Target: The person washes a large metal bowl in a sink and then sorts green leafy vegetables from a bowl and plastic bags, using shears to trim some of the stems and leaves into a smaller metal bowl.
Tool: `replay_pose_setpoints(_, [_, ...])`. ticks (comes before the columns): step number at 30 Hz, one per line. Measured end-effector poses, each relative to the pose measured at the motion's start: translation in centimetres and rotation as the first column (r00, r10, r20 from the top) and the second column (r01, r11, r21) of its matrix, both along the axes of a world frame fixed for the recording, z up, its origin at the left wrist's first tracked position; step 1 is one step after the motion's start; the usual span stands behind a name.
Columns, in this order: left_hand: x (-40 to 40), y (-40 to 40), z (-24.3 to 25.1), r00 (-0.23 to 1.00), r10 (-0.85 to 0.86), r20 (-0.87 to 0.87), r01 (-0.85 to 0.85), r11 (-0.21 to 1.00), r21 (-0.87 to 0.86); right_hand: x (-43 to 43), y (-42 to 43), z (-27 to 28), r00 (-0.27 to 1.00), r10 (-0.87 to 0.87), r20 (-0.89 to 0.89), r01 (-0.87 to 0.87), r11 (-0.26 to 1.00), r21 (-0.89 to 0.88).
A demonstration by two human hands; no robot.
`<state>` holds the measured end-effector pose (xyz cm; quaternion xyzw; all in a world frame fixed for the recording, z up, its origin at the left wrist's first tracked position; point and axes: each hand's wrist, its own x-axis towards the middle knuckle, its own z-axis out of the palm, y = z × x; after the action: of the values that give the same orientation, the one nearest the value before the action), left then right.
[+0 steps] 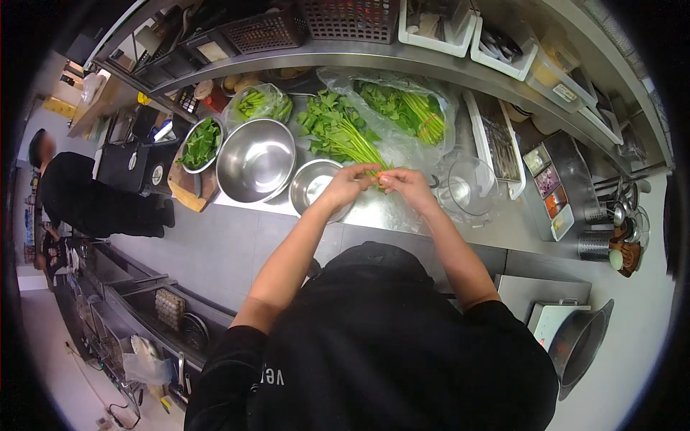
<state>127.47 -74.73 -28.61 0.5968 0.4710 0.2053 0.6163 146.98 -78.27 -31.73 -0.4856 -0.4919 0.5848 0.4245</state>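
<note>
A bunch of leafy green stems lies on the steel counter, leaves pointing away from me. Near its cut ends is an orange band, with the fingers of both hands on it. My left hand pinches at the stem ends from the left; my right hand grips the band from the right. Behind, a second bunch with a reddish band lies in a clear plastic bag. A small steel bowl stands partly under my left wrist, beside a larger steel bowl.
A bowl of leaves stands by a wooden cutting board with a knife. Right are a clear round container and a white tray. A shelf overhangs the counter's back. Another person stands at far left.
</note>
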Motion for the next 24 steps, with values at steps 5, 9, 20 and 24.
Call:
replay_pose_setpoints(5, [-0.3, 0.1, -0.8, 0.988, 0.016, 0.151, 0.007, 0.989, -0.147, 0.1, 0.3, -0.2, 0.988, -0.122, -0.1, 0.113, 0.99, -0.087])
replay_pose_setpoints(9, [-0.6, -0.2, -1.3, 0.984, 0.087, 0.156, -0.062, 0.985, -0.16, 0.5, 0.2, -0.9, 0.978, -0.153, -0.14, 0.131, 0.98, -0.152])
replay_pose_setpoints(20, [0.6, -1.3, -0.7, 0.947, 0.178, 0.268, -0.139, 0.978, -0.156, -0.2, 0.1, -1.9, 0.995, -0.08, 0.063, 0.085, 0.992, -0.09])
replay_pose_setpoints(24, [0.0, -1.4, -0.7, 0.942, 0.138, 0.305, -0.063, 0.968, -0.243, -0.2, 0.4, -0.5, 0.993, -0.115, -0.026, 0.109, 0.979, -0.171])
